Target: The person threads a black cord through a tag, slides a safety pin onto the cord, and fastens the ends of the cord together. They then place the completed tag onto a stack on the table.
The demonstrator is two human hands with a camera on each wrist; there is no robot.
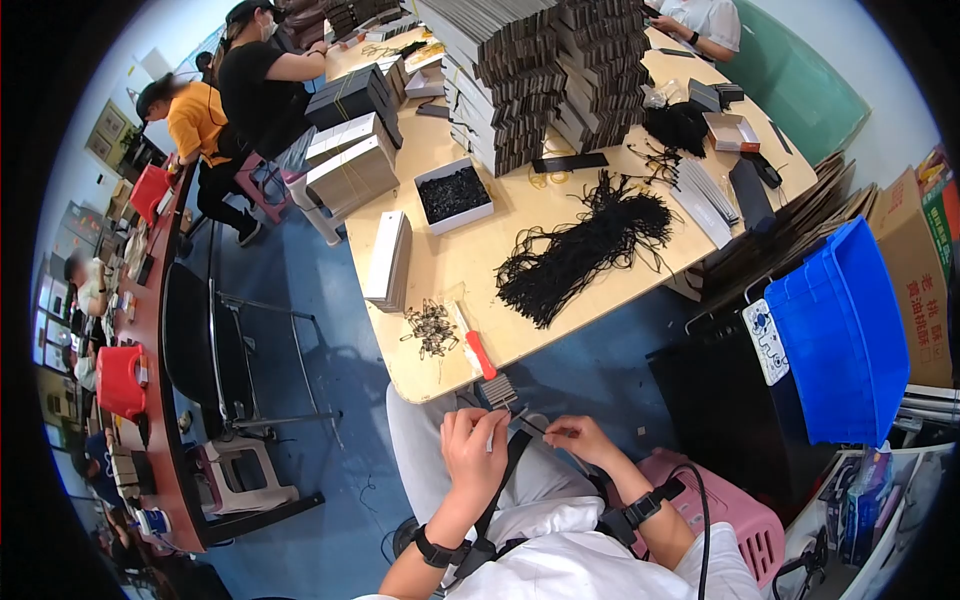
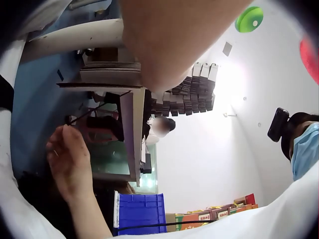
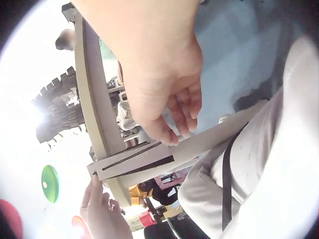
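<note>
- The left hand [image 1: 472,450] has its fingers curled in, their tips pinching the end of a pale card strip [image 3: 134,163]; whether they also catch the cord there, I cannot tell.
- The right hand [image 2: 71,162] pinches a thin black cord [image 2: 99,107] between thumb and fingertip.
- Strip and cord are between the 2 hands, over the lap, near the close corner of the table [image 1: 420,372]. In the right wrist view, the cord runs lengthwise over the strip.
- The strip looks light and fairly stiff, likely to crease if squeezed mid-length; take it by the edges or 1 end, flat between finger pads.
- The cord looks soft and limp, nearly weightless, and could slip from a loose pinch; hold it close to its end and keep it lightly taut.
- On the table, a bundle of black cords [image 1: 585,250] lies loose and looks prone to tangling; draw 1 out by its end. Nearby are a pile of small clips [image 1: 431,328] and a red-handled tool [image 1: 479,354].
</note>
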